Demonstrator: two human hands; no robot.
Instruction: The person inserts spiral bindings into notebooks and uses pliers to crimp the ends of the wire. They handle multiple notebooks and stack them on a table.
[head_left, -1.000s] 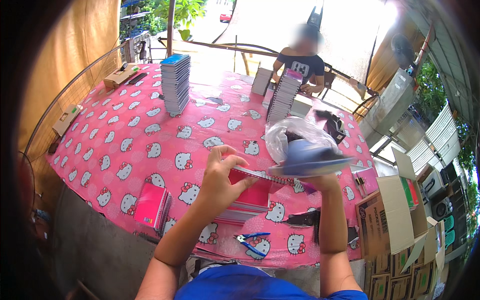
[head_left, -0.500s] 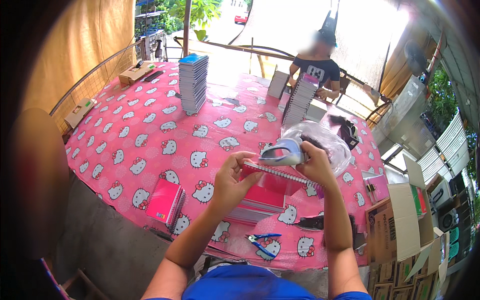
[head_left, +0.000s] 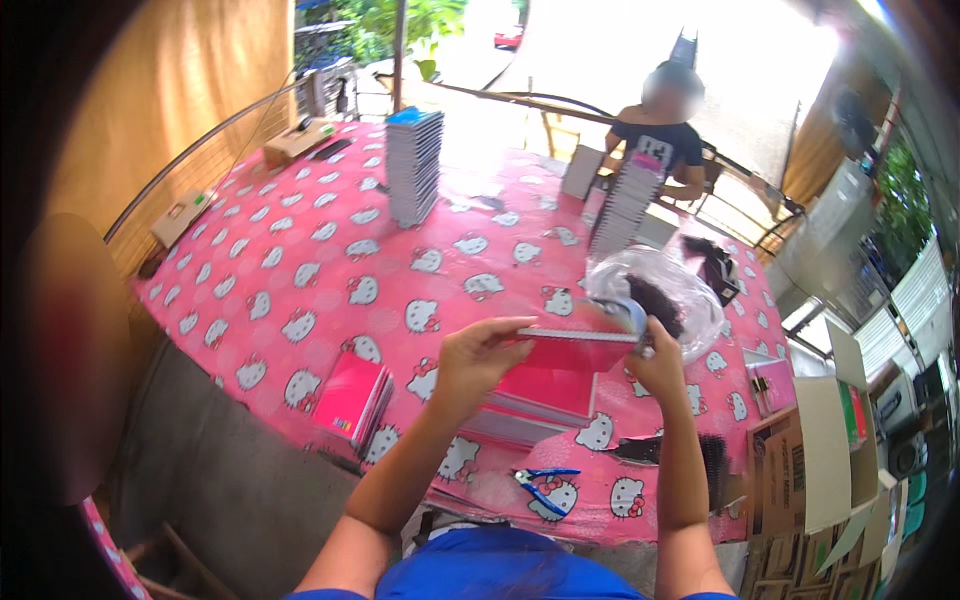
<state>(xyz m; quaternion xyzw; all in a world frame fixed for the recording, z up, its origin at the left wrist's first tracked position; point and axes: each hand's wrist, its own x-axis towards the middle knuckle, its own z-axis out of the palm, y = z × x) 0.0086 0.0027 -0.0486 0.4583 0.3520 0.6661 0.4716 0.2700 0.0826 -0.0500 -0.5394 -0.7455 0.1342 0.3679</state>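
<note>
My left hand (head_left: pixel 478 362) grips the left end of a pink spiral notebook (head_left: pixel 578 352), held up with its coil edge on top. At its right end my right hand (head_left: pixel 658 362) is closed around a blurred blue-and-white looped hand tool (head_left: pixel 628 312); I cannot tell exactly what kind. Beneath lies a stack of pink notebooks (head_left: pixel 545 392) on the table. Blue-handled cutting pliers (head_left: pixel 548 490) rest open near the table's front edge. Further left is a small pile of pink spiral notebooks (head_left: pixel 352 398).
A pink patterned cloth covers the table (head_left: pixel 330 265). Tall notebook stacks (head_left: pixel 413 170) (head_left: pixel 625 205) stand at the back. A clear plastic bag (head_left: pixel 690 300) with black coils sits right of my hands. Cardboard boxes (head_left: pixel 825 455) stand at the right edge. A person (head_left: pixel 655 145) sits across the table.
The looped tool has moved right along the notebook's coil toward its right end, and my right hand has turned. The whole view has shifted slightly. My left hand keeps its grip.
</note>
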